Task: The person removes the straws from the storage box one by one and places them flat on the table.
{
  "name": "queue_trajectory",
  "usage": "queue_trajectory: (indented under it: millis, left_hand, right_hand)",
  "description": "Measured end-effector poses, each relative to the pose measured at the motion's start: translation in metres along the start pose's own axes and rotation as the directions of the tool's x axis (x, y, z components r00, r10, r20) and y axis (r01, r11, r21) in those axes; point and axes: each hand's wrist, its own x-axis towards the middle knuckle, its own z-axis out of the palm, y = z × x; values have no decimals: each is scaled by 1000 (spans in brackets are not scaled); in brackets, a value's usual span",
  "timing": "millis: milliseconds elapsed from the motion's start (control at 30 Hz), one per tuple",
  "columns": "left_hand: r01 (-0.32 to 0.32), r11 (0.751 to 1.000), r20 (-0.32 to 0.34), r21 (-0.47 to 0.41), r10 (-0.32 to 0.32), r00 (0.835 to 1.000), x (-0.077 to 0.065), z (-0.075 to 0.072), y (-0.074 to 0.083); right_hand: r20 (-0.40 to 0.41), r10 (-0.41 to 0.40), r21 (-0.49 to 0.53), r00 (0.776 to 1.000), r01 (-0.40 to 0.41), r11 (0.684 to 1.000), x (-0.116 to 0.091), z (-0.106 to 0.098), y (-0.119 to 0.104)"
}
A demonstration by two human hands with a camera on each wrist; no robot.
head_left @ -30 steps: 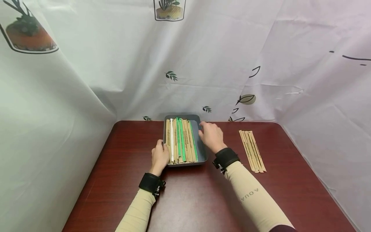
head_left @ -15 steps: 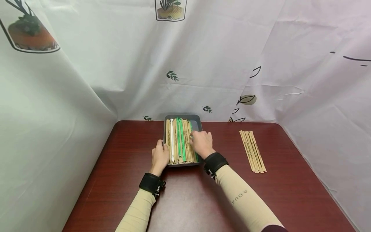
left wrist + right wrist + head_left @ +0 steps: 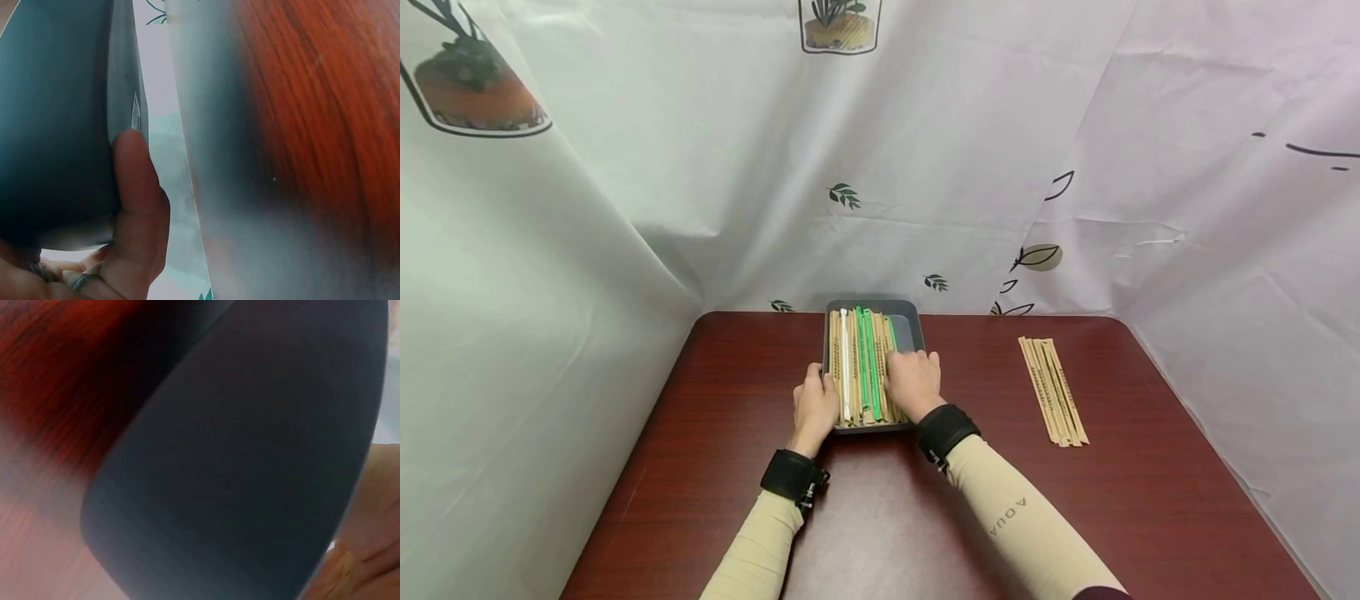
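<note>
A grey tray (image 3: 910, 331) at the table's far edge holds a row of paper-wrapped straws (image 3: 854, 367), mostly tan, with several green ones and a white one. My left hand (image 3: 815, 408) grips the tray's left side; in the left wrist view a finger (image 3: 134, 169) lies along the dark tray wall (image 3: 56, 125). Inside the tray's right part, my right hand (image 3: 914, 382) is over the rightmost straws with its fingers curled down. Its fingertips are hidden, so I cannot tell whether they pinch a straw. The tray's outer wall (image 3: 237, 456) fills most of the right wrist view.
A small bundle of tan wrapped straws (image 3: 1052, 392) lies on the red-brown table (image 3: 985, 500) to the right of the tray. A white printed curtain (image 3: 760, 167) hangs behind the table and along both sides.
My right hand has moved from the tray's right rim leftward onto the rightmost straws, then a little nearer to me. The tray has shifted slightly toward me; my left hand keeps its grip.
</note>
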Motion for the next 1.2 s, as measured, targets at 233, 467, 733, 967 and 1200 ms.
queue_trajectory:
  millis: [233, 467, 733, 967, 1200]
  left_hand:
    - [-18, 1000, 11, -5, 18, 1000, 0, 2, -2]
    - [-14, 1000, 17, -24, 15, 1000, -1, 0, -2]
    - [-21, 1000, 14, -23, 21, 1000, -1, 1, -2]
    - [-22, 1000, 9, -22, 22, 1000, -2, 2, -3]
    - [-20, 1000, 2, -14, 20, 1000, -1, 2, -3]
  right_hand:
    - [34, 21, 2, 999, -21, 1000, -3, 3, -3]
    - [22, 19, 6, 1000, -20, 1000, -2, 2, -3]
    - [40, 43, 21, 998, -44, 999, -3, 5, -8]
    - [19, 32, 47, 999, -33, 998, -5, 7, -8]
    - [48, 51, 114, 998, -56, 992, -5, 4, -6]
